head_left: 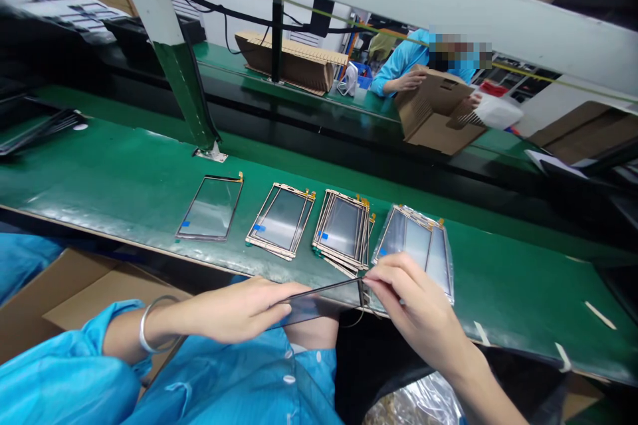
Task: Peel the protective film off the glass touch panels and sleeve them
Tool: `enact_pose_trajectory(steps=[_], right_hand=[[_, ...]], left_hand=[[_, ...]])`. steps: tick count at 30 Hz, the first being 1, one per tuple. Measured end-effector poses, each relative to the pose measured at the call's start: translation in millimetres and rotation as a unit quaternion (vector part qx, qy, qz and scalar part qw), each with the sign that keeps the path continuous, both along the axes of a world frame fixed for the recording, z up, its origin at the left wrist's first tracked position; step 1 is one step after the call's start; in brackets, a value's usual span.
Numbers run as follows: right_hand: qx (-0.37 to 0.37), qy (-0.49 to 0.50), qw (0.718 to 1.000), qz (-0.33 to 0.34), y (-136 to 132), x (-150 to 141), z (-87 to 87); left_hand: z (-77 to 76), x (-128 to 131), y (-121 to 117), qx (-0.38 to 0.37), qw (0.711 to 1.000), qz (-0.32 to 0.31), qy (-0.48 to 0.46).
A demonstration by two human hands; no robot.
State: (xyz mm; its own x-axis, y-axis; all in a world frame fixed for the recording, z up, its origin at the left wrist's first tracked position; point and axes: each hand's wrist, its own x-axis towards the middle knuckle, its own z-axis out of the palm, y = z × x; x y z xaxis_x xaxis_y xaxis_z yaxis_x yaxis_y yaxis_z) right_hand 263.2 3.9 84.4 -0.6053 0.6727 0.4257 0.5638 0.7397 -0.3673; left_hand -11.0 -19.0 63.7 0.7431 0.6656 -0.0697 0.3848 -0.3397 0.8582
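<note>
My left hand [244,309] grips one end of a thin dark glass touch panel [319,302], held tilted just in front of the bench edge. At the panel's other end, the fingertips of my right hand [411,299] pinch its corner, where a thin strip hangs down. Beyond my hands, a single glass panel [212,209] lies on the green bench. To its right sit a small stack of panels [282,219], a taller, uneven stack [343,229] and panels in clear wrapping [421,246]. Blue tabs mark their lower left corners.
A green and white post [174,60] rises from the bench [114,172]. Behind a dark channel, a co-worker in blue [406,63] holds a cardboard divider box [438,109]. An open carton [100,285] stands below at left; clear plastic bags [413,402] lie below at right.
</note>
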Motion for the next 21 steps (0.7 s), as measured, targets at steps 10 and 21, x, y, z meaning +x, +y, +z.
enact_pose_trajectory(steps=[10, 21], right_hand=[[0.045, -0.06, 0.997, 0.005, -3.9, 3.1, 1.8], [0.107, 0.059, 0.989, -0.085, -41.3, 40.2, -27.4]], left_hand=[[-2.9, 0.5, -2.7, 0.025, 1.0, 0.013, 0.006], [-44.8, 14.8, 26.7, -0.409, 0.876, 0.059, -0.248]])
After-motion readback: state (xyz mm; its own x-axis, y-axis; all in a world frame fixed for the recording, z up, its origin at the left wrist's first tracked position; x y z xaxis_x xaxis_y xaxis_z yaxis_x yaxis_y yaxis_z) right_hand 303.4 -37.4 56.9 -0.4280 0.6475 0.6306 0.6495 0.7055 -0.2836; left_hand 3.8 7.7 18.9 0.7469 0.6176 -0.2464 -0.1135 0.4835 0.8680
